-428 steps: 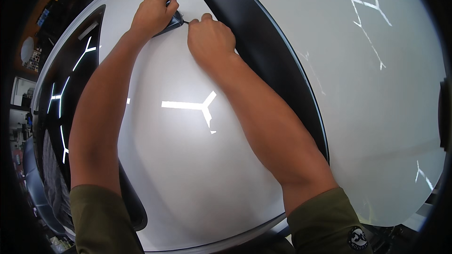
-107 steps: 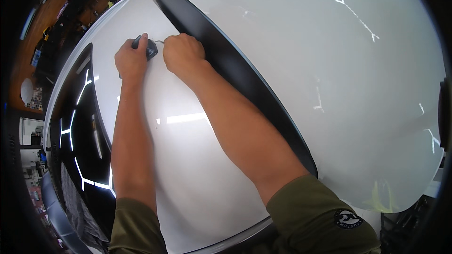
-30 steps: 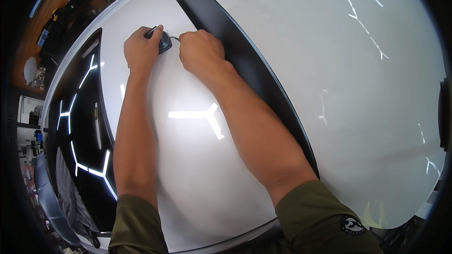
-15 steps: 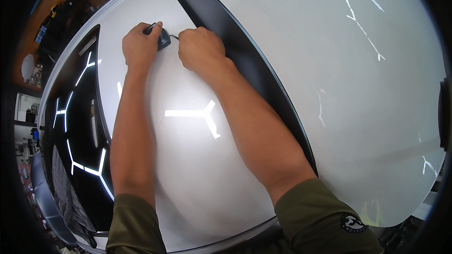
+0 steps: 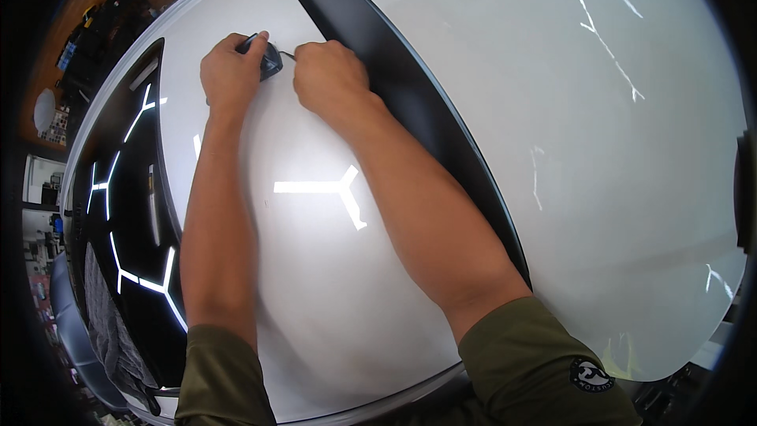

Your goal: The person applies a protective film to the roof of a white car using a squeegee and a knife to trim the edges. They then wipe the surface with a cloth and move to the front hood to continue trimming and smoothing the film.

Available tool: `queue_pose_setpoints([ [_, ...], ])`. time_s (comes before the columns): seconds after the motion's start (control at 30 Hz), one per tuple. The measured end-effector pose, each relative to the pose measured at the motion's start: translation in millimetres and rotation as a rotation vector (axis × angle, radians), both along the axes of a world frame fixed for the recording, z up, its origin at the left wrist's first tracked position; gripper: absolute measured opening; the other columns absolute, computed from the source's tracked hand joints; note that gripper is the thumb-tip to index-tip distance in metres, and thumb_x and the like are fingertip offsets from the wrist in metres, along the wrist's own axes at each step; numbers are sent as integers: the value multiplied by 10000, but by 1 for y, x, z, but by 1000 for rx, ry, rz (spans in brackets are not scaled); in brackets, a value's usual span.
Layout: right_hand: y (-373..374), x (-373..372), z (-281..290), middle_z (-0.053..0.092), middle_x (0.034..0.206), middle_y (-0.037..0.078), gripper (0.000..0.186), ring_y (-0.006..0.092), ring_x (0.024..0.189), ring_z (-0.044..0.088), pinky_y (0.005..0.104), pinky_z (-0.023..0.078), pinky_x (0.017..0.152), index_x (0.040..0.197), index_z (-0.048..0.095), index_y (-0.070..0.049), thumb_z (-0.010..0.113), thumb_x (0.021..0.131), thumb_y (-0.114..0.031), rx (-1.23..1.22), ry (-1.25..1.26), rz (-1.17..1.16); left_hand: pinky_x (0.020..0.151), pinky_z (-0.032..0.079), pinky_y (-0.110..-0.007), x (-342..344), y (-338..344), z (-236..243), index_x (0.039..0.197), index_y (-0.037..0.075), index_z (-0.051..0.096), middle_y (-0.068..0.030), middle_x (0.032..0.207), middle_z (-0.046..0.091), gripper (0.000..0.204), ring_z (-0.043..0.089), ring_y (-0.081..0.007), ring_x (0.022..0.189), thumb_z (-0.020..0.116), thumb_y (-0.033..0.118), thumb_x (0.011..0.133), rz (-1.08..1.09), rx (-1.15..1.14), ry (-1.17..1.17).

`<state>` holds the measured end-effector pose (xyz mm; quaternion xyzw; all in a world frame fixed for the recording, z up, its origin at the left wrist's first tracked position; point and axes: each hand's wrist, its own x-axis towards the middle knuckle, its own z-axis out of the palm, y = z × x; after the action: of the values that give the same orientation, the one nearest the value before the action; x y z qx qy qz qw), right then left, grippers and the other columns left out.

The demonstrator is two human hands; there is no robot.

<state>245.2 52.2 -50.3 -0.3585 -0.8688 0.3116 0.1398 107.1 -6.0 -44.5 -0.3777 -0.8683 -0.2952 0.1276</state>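
My left hand [image 5: 229, 71] is closed round a small dark, glossy piece with rounded edges [image 5: 271, 63], against the white car panel [image 5: 307, 268]. The thumb lies over its top, and the fingers' far side is hidden. Just to the right, my right hand [image 5: 331, 75] is a fist near the black strip along the panel. A thin dark cord or rod [image 5: 289, 55] runs from this fist toward the dark piece. The rest of it is hidden in the fist, so its kind cannot be made out.
A black strip [image 5: 410, 79] divides this panel from another broad pale panel [image 5: 615, 189] on the right. At left is dark glass [image 5: 138, 213] reflecting bright light bars, with a grey cloth [image 5: 118, 331] draped over its near part. Cluttered shelves [image 5: 87, 24] stand beyond.
The whole view has shifted slightly, with both hands and the car panel a little higher and further left in the picture. Both hands keep the same grips.
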Motion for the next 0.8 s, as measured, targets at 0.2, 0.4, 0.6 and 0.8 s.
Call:
queue_pose_setpoints([
  [0.2,1,2,4,698,964,203,186,360,946,685,443,562,798,986,696,-21,587,835,-24,-32,-4,-18,768,533,-363,-3,-1,-1,938,18,743,-153,817,721,431,695,-292,751,675,432,841,-11,4,19],
  [0.4,5,6,3,697,968,207,175,357,954,685,434,565,791,966,701,-18,601,823,-23,-43,-11,-31,775,530,-360,-3,-1,-2,942,15,743,-160,826,721,435,695,-294,763,668,433,846,-17,13,19],
  [0.6,4,-11,-4,694,974,219,172,358,955,684,442,563,801,961,703,-18,601,825,-30,-14,59,-69,774,531,-356,0,3,1,939,15,744,-159,825,721,442,695,-291,768,674,440,839,-13,6,-10],
  [0.8,7,4,3,696,988,212,178,354,967,683,438,563,811,975,703,-20,592,836,-28,-76,1,-53,774,531,-356,-6,-3,-3,938,17,743,-159,827,721,440,695,-291,767,677,440,836,2,11,-5],
])
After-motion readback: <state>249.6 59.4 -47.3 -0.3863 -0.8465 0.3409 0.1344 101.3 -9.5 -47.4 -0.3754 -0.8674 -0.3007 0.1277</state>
